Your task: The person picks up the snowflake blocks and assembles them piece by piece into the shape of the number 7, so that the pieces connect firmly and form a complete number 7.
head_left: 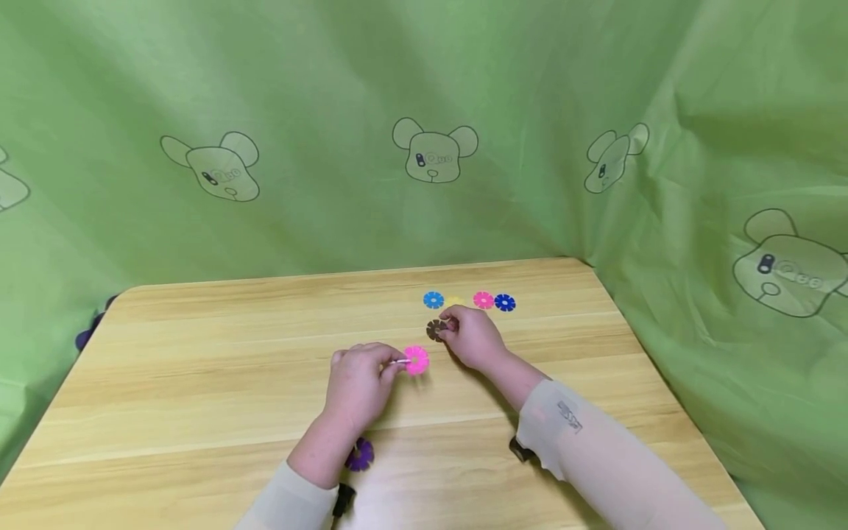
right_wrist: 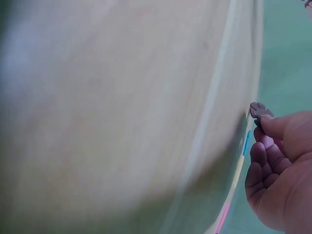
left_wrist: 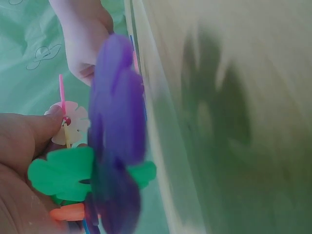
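My left hand [head_left: 361,383] holds a string of joined, notched plastic snowflake discs. A bright pink disc [head_left: 417,361] sticks out past the fingertips, and a purple disc [head_left: 361,455] shows below the wrist. In the left wrist view, a green disc [left_wrist: 63,173], an orange disc [left_wrist: 68,212] and a pale disc [left_wrist: 75,122] belong to the same string; the palm hides part of it. My right hand [head_left: 473,338] pinches a brown snowflake disc [head_left: 434,330] between thumb and finger, apart from the pink one.
Toward the back of the wooden table [head_left: 218,353] lie a light blue disc [head_left: 433,299], a partly hidden yellow disc [head_left: 454,301], a pink disc [head_left: 483,299] and a dark blue disc [head_left: 505,302]. A green curtain [head_left: 318,206] hangs behind and to the right.
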Demonstrator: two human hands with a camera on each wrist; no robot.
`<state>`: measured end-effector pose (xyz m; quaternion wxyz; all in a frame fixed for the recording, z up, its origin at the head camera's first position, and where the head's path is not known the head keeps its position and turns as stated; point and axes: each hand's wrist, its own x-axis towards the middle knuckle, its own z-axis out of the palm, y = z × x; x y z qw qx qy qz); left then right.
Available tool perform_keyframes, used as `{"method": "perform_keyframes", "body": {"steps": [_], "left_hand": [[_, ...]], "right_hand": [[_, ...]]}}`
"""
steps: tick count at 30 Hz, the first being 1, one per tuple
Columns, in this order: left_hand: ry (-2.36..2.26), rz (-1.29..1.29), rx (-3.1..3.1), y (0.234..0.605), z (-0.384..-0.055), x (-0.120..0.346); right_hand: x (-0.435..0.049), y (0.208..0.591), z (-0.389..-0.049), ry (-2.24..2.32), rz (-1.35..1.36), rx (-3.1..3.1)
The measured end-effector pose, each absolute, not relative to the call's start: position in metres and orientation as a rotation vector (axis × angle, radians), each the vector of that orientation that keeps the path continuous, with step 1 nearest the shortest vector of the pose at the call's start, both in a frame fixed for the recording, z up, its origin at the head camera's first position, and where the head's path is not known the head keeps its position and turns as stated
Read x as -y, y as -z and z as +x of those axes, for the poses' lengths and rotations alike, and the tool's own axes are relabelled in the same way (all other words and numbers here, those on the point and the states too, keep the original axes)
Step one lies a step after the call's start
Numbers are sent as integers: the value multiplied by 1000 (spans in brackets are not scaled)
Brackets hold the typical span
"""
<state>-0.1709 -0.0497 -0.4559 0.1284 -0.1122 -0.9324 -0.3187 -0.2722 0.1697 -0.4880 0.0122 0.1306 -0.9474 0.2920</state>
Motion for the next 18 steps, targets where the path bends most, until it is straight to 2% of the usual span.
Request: {"method": "perform_keyframes", "body": {"steps": [18], "left_hand": [[951, -297, 2733, 459, -172, 50]], "right_hand": [[-182, 478, -245, -1213, 512, 2820]]}}
